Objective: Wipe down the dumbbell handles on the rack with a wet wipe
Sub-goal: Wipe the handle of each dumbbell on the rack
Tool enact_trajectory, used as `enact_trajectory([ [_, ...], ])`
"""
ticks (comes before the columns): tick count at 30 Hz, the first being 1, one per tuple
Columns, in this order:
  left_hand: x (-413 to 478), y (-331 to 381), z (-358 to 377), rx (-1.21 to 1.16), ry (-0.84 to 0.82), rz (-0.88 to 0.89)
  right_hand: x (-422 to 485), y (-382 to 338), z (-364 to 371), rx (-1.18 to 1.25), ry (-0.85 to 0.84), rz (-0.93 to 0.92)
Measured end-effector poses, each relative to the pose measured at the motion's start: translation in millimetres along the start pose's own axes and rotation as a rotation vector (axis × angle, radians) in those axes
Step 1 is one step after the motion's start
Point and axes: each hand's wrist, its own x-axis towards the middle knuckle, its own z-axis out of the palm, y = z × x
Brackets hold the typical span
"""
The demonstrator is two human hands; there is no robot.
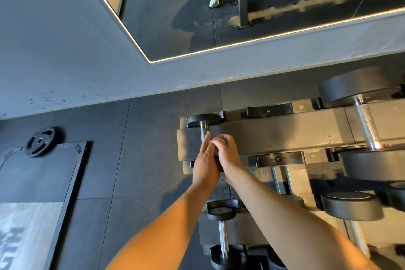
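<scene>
Short steel dumbbell handle lies at the left end of the black metal rack's top tier. Its far black head sits in a cradle and most of the bar is hidden under both hands. The left hand lays its fingers straight along the bar, holding nothing. The right hand has its fingers curled, pinching a pale scrap that looks like the crumpled wet wipe, though it is too small to be sure. To do this well, I judge the wipe should wrap round the bar and travel from head to head with a twist, while the straight hand steadies the weight so it does not roll. On the same tier, well apart to the right, sits a large black dumbbell with a knurled silver handle. A smaller black dumbbell lies on the lower tier, partly covered by the forearms. A black weight plate lies on the floor, out of the way.
</scene>
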Motion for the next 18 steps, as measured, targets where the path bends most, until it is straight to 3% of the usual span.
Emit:
enact_trajectory([
  [3, 6.3, 4.7, 0.8, -0.141, 0.067, -0.043, 7.7, -14.0, -1.2, 0.032, 0.017, 0.036],
  [6, 11.7, 1.8, -2.4, -0.157, 0.193, -0.118, 21.4, -19.5, 1.1, -0.037, 0.161, 0.013],
  [8, 14.2, -1.2, -3.0, -0.145, 0.193, -0.197, 28.9, -24.4, 4.3, -0.003, 0.240, -0.017],
  [12, 15.1, -1.5, -1.7, -0.051, 0.127, -0.353, 44.1, -31.6, 19.7, 0.042, 0.176, -0.016],
  [18, 19.7, -4.9, 1.5, 0.041, 0.114, -0.380, 52.0, -17.4, 26.9, -0.272, 0.130, -0.013],
])
